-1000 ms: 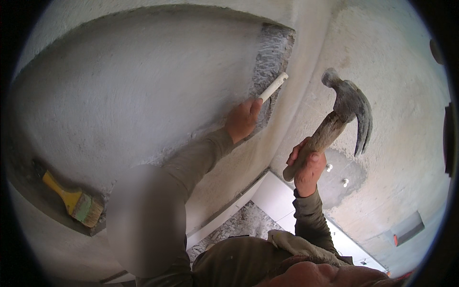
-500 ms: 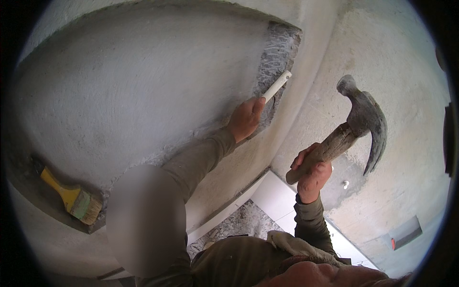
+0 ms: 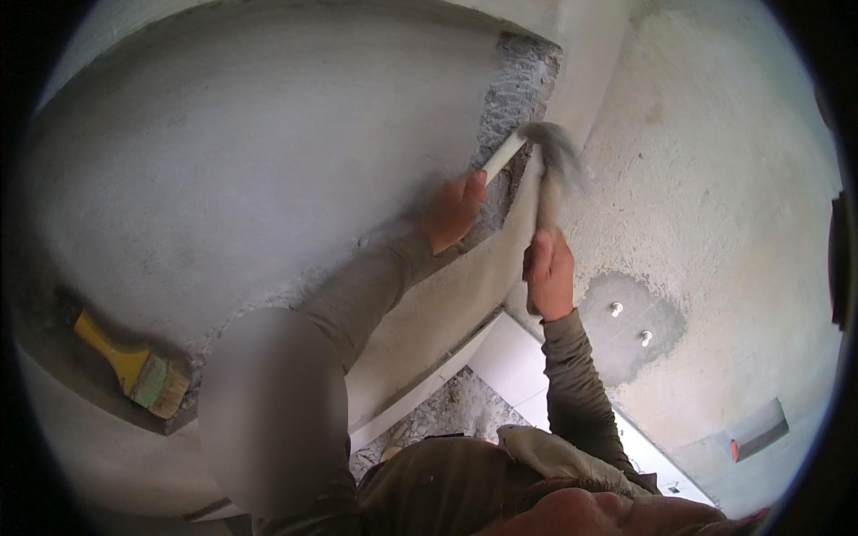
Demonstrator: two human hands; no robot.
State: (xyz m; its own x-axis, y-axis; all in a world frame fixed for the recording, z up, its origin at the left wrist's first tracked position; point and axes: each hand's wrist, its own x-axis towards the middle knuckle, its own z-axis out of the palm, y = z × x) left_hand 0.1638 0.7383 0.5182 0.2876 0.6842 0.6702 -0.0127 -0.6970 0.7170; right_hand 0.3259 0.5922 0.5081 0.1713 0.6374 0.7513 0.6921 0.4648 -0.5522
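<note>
My left hand point(image 3: 454, 213) is closed around a white bar-shaped tool point(image 3: 502, 158), whose other end is hidden by the hand and sleeve. It lies beside a roughened grey strip point(image 3: 514, 94) with a broken edge, along the right side of a plastered recess. Gripped by its wooden handle, a claw hammer point(image 3: 548, 204) is in my right hand point(image 3: 552, 277). The hammer's head is smeared by motion and meets the upper end of the white tool.
A wide paintbrush point(image 3: 134, 369) with a yellow handle rests at the recess's lower left corner. Two white fittings stick out of a dark damp patch point(image 3: 618, 332) on the right wall. Below are white tiles point(image 3: 508, 362) and a rubble-covered floor point(image 3: 451, 411).
The hammer has swung left and up from the right wall onto the white tool's end, my right hand moving with it. My left hand and the tool have barely shifted.
</note>
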